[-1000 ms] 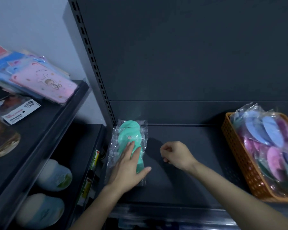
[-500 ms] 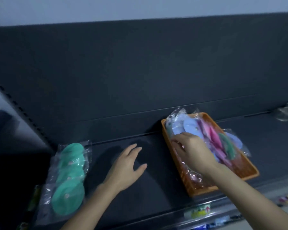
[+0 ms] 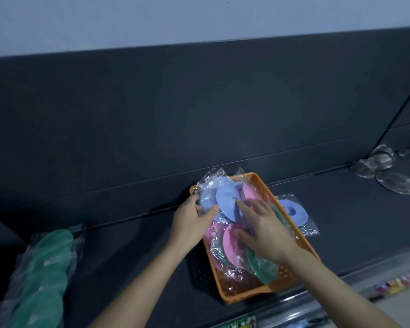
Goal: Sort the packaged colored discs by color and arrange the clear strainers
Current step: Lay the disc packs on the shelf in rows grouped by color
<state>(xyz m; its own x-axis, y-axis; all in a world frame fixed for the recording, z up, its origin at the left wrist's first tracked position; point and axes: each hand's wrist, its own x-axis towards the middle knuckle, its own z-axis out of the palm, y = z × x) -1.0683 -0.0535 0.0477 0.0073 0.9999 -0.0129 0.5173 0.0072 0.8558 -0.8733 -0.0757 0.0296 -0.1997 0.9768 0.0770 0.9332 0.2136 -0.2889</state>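
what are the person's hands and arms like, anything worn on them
The left hand and right hand are bare: no gloves, rings, watch or bracelet show. The left forearm and right forearm are bare too, right to the picture's edge, so no sleeve is in view.

At 8 o'clock, the green disc packs (image 3: 45,275) are blurred and cut off by the left and bottom edges. At 3 o'clock, the clear strainers (image 3: 384,171) run off the right edge. In the orange basket (image 3: 246,295), the right hand (image 3: 268,235) covers several discs. Whether the left hand (image 3: 189,221) grips the blue pack (image 3: 227,204) is unclear. Shelf-edge labels (image 3: 398,284), at 5 o'clock, are unreadable.
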